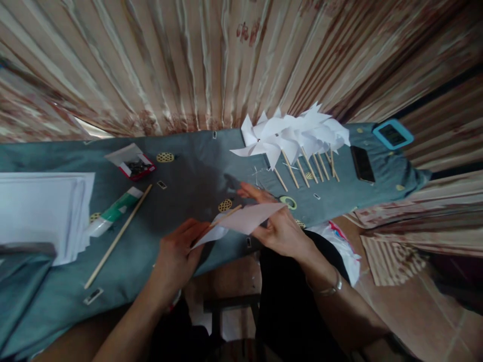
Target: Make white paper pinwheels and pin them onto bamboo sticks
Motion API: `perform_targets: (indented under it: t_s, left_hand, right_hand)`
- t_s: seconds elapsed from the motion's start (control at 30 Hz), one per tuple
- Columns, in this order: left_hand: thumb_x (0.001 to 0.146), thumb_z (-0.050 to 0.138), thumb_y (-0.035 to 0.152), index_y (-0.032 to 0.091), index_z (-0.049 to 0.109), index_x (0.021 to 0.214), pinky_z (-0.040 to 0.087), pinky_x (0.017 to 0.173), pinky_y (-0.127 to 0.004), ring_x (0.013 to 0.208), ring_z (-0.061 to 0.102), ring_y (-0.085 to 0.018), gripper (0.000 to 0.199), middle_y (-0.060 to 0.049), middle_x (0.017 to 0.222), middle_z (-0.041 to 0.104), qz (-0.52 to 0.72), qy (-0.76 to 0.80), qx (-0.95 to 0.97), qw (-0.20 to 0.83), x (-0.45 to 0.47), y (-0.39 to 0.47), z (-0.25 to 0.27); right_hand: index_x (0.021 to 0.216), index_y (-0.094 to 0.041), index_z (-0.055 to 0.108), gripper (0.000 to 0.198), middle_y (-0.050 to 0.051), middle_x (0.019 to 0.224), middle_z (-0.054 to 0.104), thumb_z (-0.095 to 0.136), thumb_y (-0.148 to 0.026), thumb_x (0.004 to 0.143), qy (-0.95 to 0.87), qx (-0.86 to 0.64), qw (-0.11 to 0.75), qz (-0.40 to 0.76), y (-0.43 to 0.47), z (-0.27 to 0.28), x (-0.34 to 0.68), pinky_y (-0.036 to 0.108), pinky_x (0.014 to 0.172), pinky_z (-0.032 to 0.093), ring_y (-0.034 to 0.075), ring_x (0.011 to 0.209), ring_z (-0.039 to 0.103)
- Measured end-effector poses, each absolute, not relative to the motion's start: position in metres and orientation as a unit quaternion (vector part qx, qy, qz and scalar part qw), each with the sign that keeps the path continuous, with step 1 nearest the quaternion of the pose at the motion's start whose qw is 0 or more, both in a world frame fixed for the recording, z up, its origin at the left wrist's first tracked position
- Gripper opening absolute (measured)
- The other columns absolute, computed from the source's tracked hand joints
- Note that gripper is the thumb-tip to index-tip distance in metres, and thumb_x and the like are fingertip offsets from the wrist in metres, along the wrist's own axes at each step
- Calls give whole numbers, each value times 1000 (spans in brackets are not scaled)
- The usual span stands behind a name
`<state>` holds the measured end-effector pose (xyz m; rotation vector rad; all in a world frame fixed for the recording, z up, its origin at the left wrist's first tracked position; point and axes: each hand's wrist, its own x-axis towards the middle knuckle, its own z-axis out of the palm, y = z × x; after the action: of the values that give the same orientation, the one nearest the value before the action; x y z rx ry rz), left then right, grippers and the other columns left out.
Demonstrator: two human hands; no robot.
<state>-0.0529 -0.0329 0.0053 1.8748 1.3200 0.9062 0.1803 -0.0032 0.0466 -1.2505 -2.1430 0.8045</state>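
A white paper pinwheel (pixel 251 218) on a thin wooden stick (pixel 231 212) is held over the table's near edge. My left hand (pixel 181 249) is closed around the stick and a paper corner at the left end. My right hand (pixel 279 229) is at the paper's right side, fingers stretched out and thumb apart. One blade lies across that hand and hides part of it. Beyond it, several finished white pinwheels (pixel 277 133) lie overlapping in a row, their sticks towards me. Light-green scissor handles (pixel 288 202) show just past my right hand.
On the left are a stack of white paper (pixel 37 206), a green-and-clear packet (pixel 115 211), a loose wooden stick (pixel 118 236) and an open red box (pixel 136 167) of small metal pieces. A phone (pixel 363 164) and blue-framed device (pixel 393 133) lie right. Curtains (pixel 181 65) hang behind.
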Motion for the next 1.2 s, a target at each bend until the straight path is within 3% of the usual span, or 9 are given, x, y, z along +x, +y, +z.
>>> perform_targets:
  t_s: [0.17, 0.27, 0.53, 0.67, 0.77, 0.87, 0.97, 1.07, 1.2]
  left_hand:
    - [81, 56, 37, 21, 73, 72, 49, 61, -28, 65, 65, -20, 25, -4, 69, 69, 384, 557, 605, 420, -48, -26, 2]
    - [74, 65, 49, 19, 68, 59, 40, 49, -27, 49, 52, -16, 33, -1, 50, 57, 390, 586, 504, 500, -44, -23, -7]
    - [59, 81, 54, 13, 74, 70, 27, 46, -21, 47, 39, -7, 43, 1, 54, 54, 475, 534, 298, 633, -30, -16, 0]
    - [52, 86, 56, 12, 74, 66, 21, 43, -20, 44, 33, -3, 47, 2, 51, 51, 493, 507, 263, 656, -29, -15, 12]
    - [51, 88, 52, 11, 75, 66, 21, 43, -18, 44, 34, -2, 45, 2, 52, 51, 510, 495, 238, 662, -30, -14, 17]
    - [51, 89, 46, 10, 74, 65, 22, 43, -16, 44, 35, -1, 41, 2, 54, 52, 537, 470, 203, 670, -34, -11, 20]
    - [53, 89, 40, 9, 74, 70, 25, 43, -15, 46, 38, -1, 38, 2, 58, 53, 567, 437, 178, 675, -36, -8, 22]
    - [56, 88, 37, 8, 74, 74, 29, 44, -15, 47, 40, -2, 36, 2, 59, 53, 585, 420, 159, 675, -35, -7, 20]
    - [61, 85, 34, 8, 73, 74, 31, 44, -15, 48, 41, -3, 32, 1, 61, 54, 587, 409, 138, 685, -31, -8, 18]
  right_hand:
    - [147, -26, 42, 75, 11, 140, 60, 76, -36, 80, -717, -496, 340, 354, 5, 44, 187, 48, 112, 44, 28, 129, 57]
    - [144, -28, 45, 76, 11, 141, 59, 78, -44, 77, -648, -500, 423, 389, 13, 36, 188, 48, 114, 41, 27, 133, 54]
    - [132, -26, 58, 72, 12, 139, 61, 79, -56, 70, -465, -511, 508, 515, 21, 22, 174, 51, 115, 38, 29, 134, 53]
    - [125, -25, 63, 69, 11, 145, 56, 82, -55, 66, -417, -535, 532, 507, 21, 21, 167, 48, 115, 38, 29, 137, 50]
    - [115, -24, 67, 60, 10, 135, 64, 83, -53, 64, -395, -552, 555, 481, 24, 21, 169, 43, 105, 46, 27, 125, 59]
    - [92, -22, 72, 41, 7, 103, 75, 80, -54, 68, -408, -557, 524, 498, 22, 21, 169, 32, 78, 54, 20, 90, 70]
    - [76, -20, 73, 38, 5, 82, 74, 74, -57, 74, -483, -524, 413, 568, 9, 19, 156, 25, 59, 47, 14, 67, 65]
    - [79, -19, 74, 33, 1, 72, 70, 70, -52, 79, -555, -455, 297, 629, -12, 14, 133, 24, 55, 43, 13, 61, 59]
    - [76, -17, 74, 19, -2, 67, 65, 72, -36, 80, -608, -433, 238, 621, -30, 6, 110, 23, 56, 39, 11, 59, 52]
